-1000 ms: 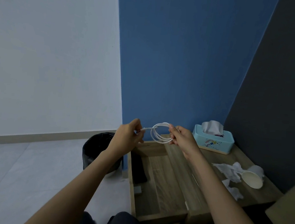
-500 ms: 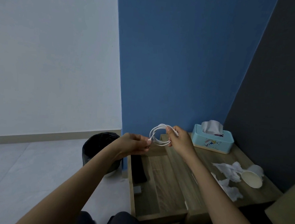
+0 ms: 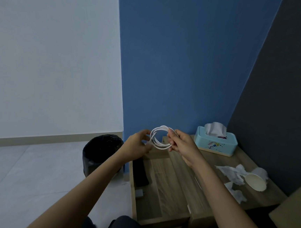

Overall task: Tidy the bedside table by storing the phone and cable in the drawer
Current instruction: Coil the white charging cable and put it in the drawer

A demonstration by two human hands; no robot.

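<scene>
Head view: the white cable (image 3: 159, 139), coiled, is held above the back edge of the open drawer (image 3: 164, 191). Its right side is pinched by the right hand (image 3: 181, 144), and its loose end by the left hand (image 3: 138, 143). It is judged light, limp and springy, best gripped across all loops.

White coiled cable (image 3: 159, 139): right side of the loops is hidden inside right hand (image 3: 181, 145); plug end lost in blur at left hand (image 3: 138, 144). Flat black phone (image 3: 141, 175) in open wooden drawer (image 3: 164, 191): too dark for any detail. Small grey block (image 3: 139, 193) below it: too small to identify. Round black bin (image 3: 99, 151): partly behind left forearm. Tan slab (image 3: 293, 217): cut by right edge. Print on pale blue tissue box (image 3: 215, 144): unreadable.
</scene>
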